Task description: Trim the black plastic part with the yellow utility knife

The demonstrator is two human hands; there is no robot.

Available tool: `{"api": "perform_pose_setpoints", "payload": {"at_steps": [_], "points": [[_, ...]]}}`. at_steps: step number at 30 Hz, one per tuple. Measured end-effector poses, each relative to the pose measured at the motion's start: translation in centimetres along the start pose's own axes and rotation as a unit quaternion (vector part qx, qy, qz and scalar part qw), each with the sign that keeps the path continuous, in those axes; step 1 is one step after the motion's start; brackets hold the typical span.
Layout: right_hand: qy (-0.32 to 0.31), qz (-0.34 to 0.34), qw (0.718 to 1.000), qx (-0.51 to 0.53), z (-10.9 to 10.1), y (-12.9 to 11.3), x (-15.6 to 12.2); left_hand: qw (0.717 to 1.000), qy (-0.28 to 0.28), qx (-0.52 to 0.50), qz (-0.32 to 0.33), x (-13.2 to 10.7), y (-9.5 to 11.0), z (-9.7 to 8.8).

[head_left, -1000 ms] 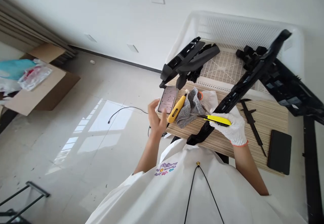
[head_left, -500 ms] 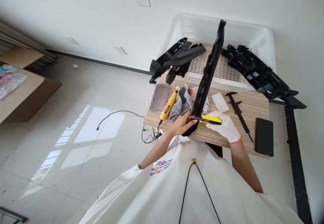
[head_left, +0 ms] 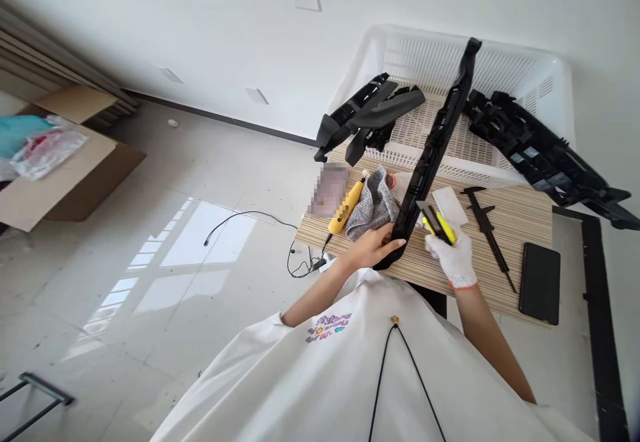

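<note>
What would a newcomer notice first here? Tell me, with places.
The long black plastic part, slanting across the table, its near end in the bare left grip. Next, the yellow-and-black utility knife in the gloved right grip. Behind them, a white slotted basket with black parts sticking out left and right.

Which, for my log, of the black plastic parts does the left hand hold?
The long, narrow black plastic part in the middle: the bare left hand holds its lower end; neither hand touches the others.
</note>
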State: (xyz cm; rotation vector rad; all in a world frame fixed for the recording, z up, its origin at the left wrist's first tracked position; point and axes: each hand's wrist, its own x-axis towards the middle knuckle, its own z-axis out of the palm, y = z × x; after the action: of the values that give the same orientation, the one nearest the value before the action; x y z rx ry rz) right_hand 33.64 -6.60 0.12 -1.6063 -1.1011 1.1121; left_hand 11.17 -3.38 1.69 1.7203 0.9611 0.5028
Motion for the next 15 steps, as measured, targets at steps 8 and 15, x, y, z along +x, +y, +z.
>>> {"api": "perform_pose_setpoints", "payload": {"at_steps": [8, 15], "points": [[-0.128, -0.069, 0.989, 0.004, 2.4, -1.1, 0.7, 0.999, 0.005, 0.035, 0.033, 0.6, -1.4, 0.4], [-0.105, -0.035, 0.994, 0.015, 1.8, -0.8, 0.1, 1.000, 0.007, 0.014, 0.015, 0.3, -0.5, 0.0]]}}
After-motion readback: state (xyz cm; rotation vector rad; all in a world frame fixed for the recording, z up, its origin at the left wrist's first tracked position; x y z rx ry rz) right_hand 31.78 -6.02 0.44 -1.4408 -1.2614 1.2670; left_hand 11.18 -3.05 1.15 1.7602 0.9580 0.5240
